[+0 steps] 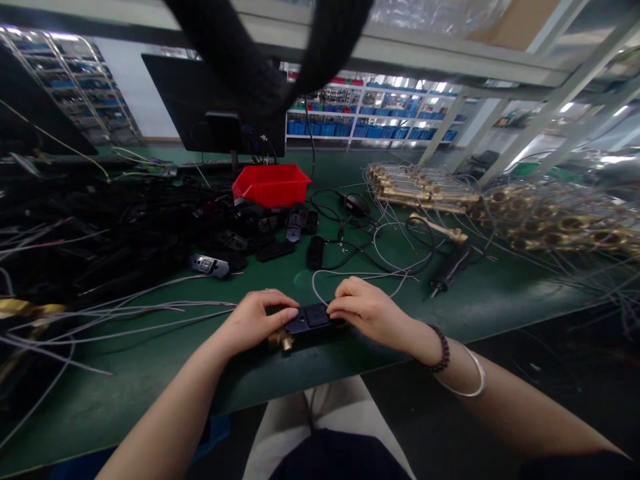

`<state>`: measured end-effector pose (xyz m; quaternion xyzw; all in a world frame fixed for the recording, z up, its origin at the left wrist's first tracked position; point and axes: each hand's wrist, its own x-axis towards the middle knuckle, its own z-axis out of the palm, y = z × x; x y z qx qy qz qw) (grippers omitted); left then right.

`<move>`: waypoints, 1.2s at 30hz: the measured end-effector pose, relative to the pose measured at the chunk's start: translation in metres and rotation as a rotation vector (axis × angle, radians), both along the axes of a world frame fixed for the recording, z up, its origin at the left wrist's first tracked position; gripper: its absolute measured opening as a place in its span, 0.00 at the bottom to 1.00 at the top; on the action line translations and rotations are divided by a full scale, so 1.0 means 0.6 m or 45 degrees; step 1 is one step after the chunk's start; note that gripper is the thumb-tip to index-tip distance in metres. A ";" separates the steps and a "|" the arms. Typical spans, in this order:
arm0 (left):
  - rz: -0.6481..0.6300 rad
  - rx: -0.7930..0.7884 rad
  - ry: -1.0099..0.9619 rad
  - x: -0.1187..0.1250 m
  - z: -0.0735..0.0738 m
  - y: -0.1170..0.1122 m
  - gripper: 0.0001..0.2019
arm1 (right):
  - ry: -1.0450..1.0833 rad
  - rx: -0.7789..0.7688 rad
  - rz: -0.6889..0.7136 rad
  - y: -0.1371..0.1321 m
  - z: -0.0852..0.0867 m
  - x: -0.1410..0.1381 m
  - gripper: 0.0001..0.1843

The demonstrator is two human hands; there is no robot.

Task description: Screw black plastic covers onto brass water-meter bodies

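Observation:
Near the front edge of the green bench (150,373), both my hands grip a small black plastic housing (313,317) with a brass fitting (283,341) under its left end. My left hand (255,321) is closed round the left end, thumb on top. My right hand (367,312) pinches the right end, where a thin grey wire (320,290) leads away across the bench.
A heap of black plastic parts (125,227) and grey wires fills the left. A red bin (273,185) stands behind, in front of a monitor (200,107). Brass valve bodies with wires (500,207) are piled at the right. A black screwdriver-like tool (450,270) lies mid-right.

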<state>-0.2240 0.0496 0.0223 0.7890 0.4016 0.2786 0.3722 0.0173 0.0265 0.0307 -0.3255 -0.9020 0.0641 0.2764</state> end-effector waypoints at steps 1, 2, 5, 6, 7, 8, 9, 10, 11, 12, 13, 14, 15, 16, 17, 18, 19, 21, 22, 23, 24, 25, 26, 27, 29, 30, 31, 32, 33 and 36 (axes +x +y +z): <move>0.001 -0.003 0.002 0.000 0.000 0.000 0.09 | 0.066 -0.018 -0.023 -0.001 0.000 0.001 0.13; 0.003 -0.006 0.003 0.000 0.000 0.000 0.09 | 0.139 -0.041 -0.067 0.001 0.001 0.004 0.13; 0.002 -0.017 0.013 -0.001 0.001 -0.001 0.09 | 0.271 -0.096 -0.294 0.024 0.014 0.027 0.09; 0.004 -0.023 0.018 -0.001 0.001 -0.001 0.09 | 0.248 -0.117 -0.400 0.039 0.021 0.038 0.07; 0.011 -0.028 0.026 -0.001 0.002 -0.001 0.10 | 0.180 -0.156 -0.522 0.057 0.027 0.051 0.07; 0.023 -0.034 0.036 -0.001 0.002 0.000 0.10 | 0.083 -0.207 -0.649 0.077 0.033 0.064 0.07; 0.046 -0.037 0.043 -0.002 0.002 0.001 0.11 | -0.022 -0.261 -0.768 0.098 0.036 0.075 0.08; 0.081 -0.036 0.046 -0.003 0.002 0.002 0.12 | -0.120 -0.311 -0.862 0.120 0.038 0.085 0.09; 0.122 -0.033 0.046 -0.004 0.001 0.004 0.12 | -0.198 -0.351 -0.922 0.140 0.036 0.093 0.10; 0.170 -0.028 0.042 -0.005 0.000 0.006 0.13 | -0.256 -0.379 -0.944 0.159 0.032 0.097 0.10; 0.220 -0.022 0.036 -0.007 -0.001 0.009 0.14 | -0.291 -0.397 -0.943 0.176 0.026 0.099 0.09; 0.263 -0.019 0.032 -0.008 -0.002 0.011 0.14 | -0.313 -0.410 -0.932 0.191 0.017 0.098 0.09; 0.297 -0.020 0.033 -0.009 -0.003 0.013 0.15 | -0.340 -0.427 -0.927 0.203 0.008 0.096 0.08; 0.323 -0.026 0.035 -0.009 -0.004 0.014 0.16 | -0.367 -0.448 -0.925 0.213 -0.002 0.092 0.07; 0.342 -0.034 0.038 -0.009 -0.004 0.016 0.16 | -0.393 -0.469 -0.927 0.222 -0.012 0.087 0.06; 0.354 -0.045 0.041 -0.009 -0.004 0.016 0.16 | -0.418 -0.491 -0.932 0.229 -0.020 0.082 0.06; 0.358 -0.055 0.046 -0.009 -0.004 0.017 0.16 | -0.441 -0.513 -0.940 0.235 -0.027 0.078 0.06; 0.357 -0.067 0.051 -0.008 -0.005 0.017 0.16 | -0.471 -0.547 -0.949 0.242 -0.033 0.071 0.07; 0.354 -0.069 0.052 -0.008 -0.005 0.017 0.16 | -0.474 -0.558 -0.950 0.244 -0.032 0.069 0.07; 0.353 -0.069 0.053 -0.008 -0.005 0.017 0.16 | -0.467 -0.565 -0.946 0.243 -0.028 0.067 0.07; 0.355 -0.067 0.053 -0.007 -0.006 0.017 0.16 | -0.449 -0.568 -0.938 0.240 -0.021 0.065 0.06; 0.359 -0.064 0.054 -0.007 -0.006 0.017 0.15 | -0.421 -0.566 -0.925 0.232 -0.012 0.063 0.05; 0.364 -0.062 0.056 -0.007 -0.007 0.017 0.15 | -0.385 -0.562 -0.908 0.221 0.000 0.060 0.05; 0.368 -0.060 0.056 -0.007 -0.007 0.017 0.15 | -0.344 -0.556 -0.886 0.204 0.014 0.056 0.06; 0.367 -0.053 0.049 -0.007 -0.008 0.016 0.15 | -0.260 -0.553 -0.812 0.159 0.042 0.041 0.10; 0.363 -0.049 0.040 -0.007 -0.009 0.015 0.15 | -0.218 -0.567 -0.746 0.131 0.054 0.030 0.11; 0.358 -0.042 0.030 -0.006 -0.010 0.015 0.15 | -0.171 -0.591 -0.654 0.103 0.063 0.016 0.11; 0.352 -0.033 0.021 -0.006 -0.011 0.015 0.15 | -0.070 -0.665 -0.480 0.075 0.069 0.001 0.11; 0.345 -0.025 0.016 -0.006 -0.012 0.015 0.15 | -0.022 -0.720 -0.327 0.051 0.072 -0.015 0.09; 0.344 -0.006 0.025 -0.006 -0.015 0.017 0.16 | -0.074 -0.673 -0.108 0.006 0.064 -0.060 0.04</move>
